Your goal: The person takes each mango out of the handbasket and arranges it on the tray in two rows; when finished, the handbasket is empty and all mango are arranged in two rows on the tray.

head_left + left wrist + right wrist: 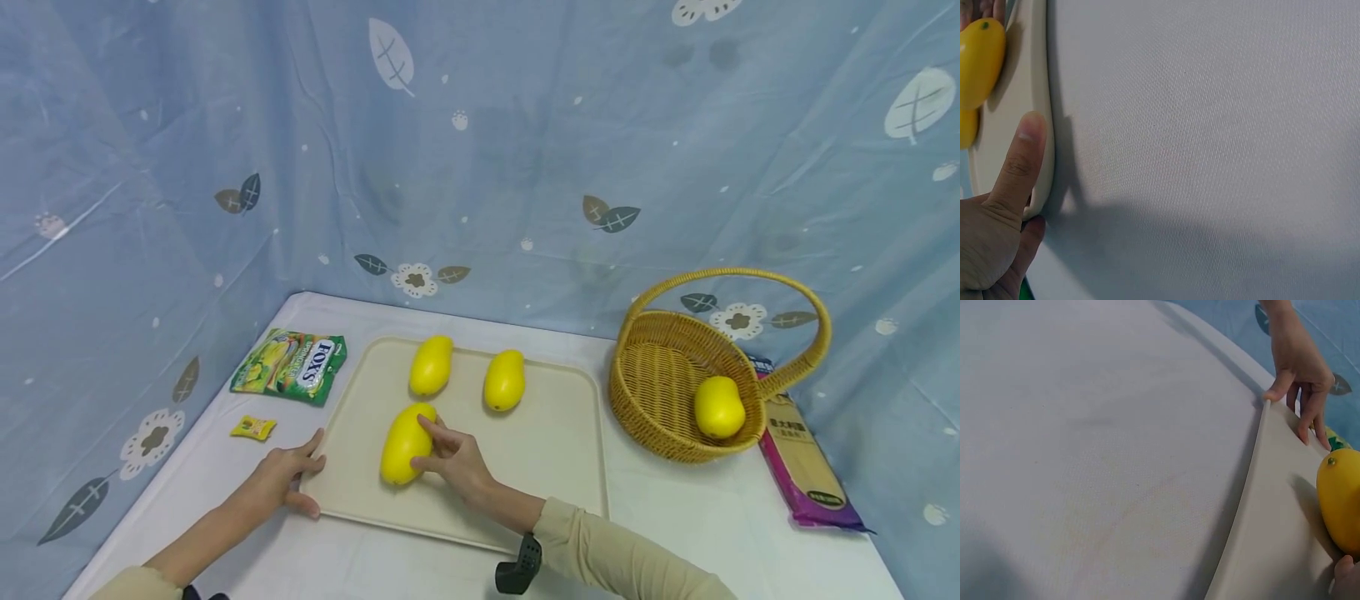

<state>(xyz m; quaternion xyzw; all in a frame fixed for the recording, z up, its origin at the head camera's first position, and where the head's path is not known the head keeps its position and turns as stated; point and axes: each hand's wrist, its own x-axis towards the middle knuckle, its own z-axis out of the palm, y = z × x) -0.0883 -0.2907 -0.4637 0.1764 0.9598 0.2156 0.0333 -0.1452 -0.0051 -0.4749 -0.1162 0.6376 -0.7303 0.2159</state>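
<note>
On a beige tray lie three yellow mangoes. My right hand holds the nearest mango, with the thumb at its lower right side and the fingers near its top. This mango also shows in the left wrist view. Behind it on the tray are a left mango and a right mango, both untouched. At the tray's near left corner, my left hand grips the rim, its thumb against the front edge and its fingers along the left side.
A wicker basket with a tall handle stands right of the tray, one mango inside. Beside it lies a purple-edged food packet. On the left are a green FOX'S candy bag and a small yellow wrapped candy. Blue curtains surround the table.
</note>
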